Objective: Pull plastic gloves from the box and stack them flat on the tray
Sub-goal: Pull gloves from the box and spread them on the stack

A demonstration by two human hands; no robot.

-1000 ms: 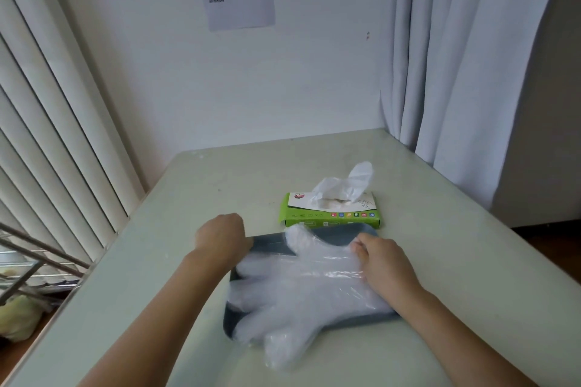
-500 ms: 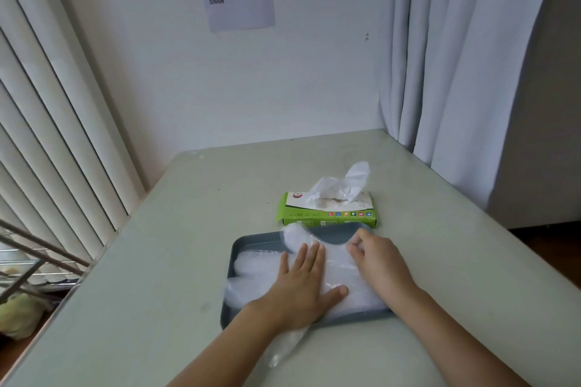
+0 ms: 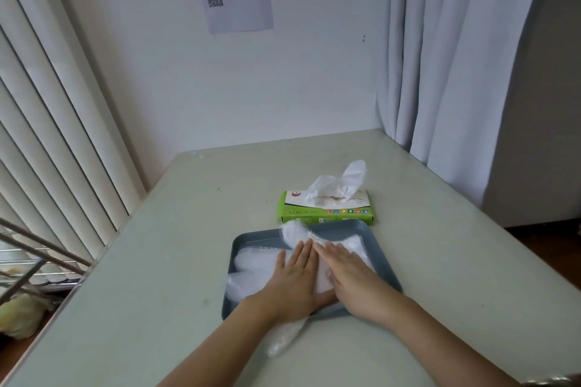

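Observation:
A grey-blue tray (image 3: 375, 245) lies on the pale table, and clear plastic gloves (image 3: 251, 270) are spread across it, one glove finger hanging over the tray's near edge. My left hand (image 3: 292, 283) and my right hand (image 3: 352, 280) press flat on the gloves side by side, fingers straight and pointing away from me. Just behind the tray stands the green glove box (image 3: 327, 214), with a crumpled glove (image 3: 339, 185) sticking up out of its top slot.
The table (image 3: 440, 261) meets a white wall at the back. Vertical blinds (image 3: 47, 135) hang at the left beyond the table edge, and a curtain (image 3: 456, 72) hangs at the back right. A metal rack (image 3: 31, 261) stands low at the left.
My left hand has come from the tray's left edge onto the gloves and lies flat. My right hand has opened from a pinch at the glove's far edge and flattened beside it.

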